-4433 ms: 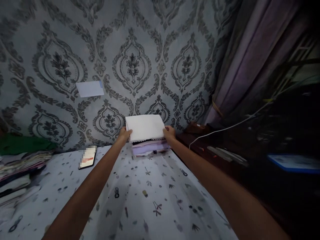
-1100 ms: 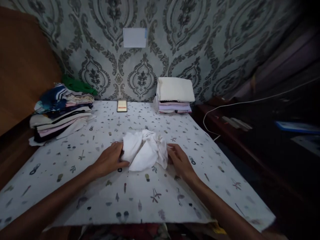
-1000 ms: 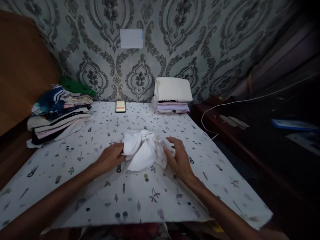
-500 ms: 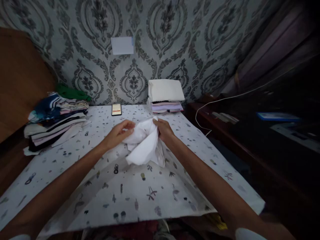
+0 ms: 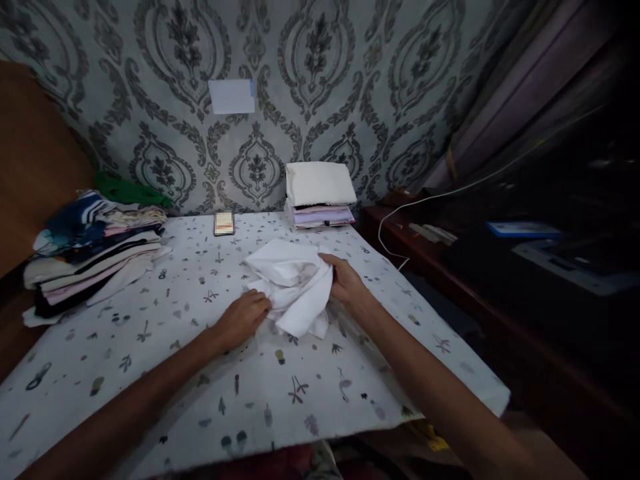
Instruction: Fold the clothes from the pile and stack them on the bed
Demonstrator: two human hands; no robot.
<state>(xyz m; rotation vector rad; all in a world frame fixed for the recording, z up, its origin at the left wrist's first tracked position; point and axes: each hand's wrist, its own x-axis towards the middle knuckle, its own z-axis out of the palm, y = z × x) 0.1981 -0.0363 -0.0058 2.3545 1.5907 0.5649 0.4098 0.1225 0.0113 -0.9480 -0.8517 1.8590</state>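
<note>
While white cloth [image 5: 300, 283] lies rumpled, 2 stacks [image 5: 97, 253] [image 5: 321, 188] flank phone [image 5: 224, 225].

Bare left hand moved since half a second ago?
Yes: left hand sits lower and slightly rightward, judged against the white rectangular card on the grey patterned wall.

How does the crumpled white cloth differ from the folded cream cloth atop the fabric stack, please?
The crumpled white cloth is loosely creased; the folded cream cloth is a neat rectangle. The left hand and right hand touch the crumpled cloth, not the folded one. The folded cloth tops the fabric stack; the crumpled one lies nearer. Both look plain.
</note>
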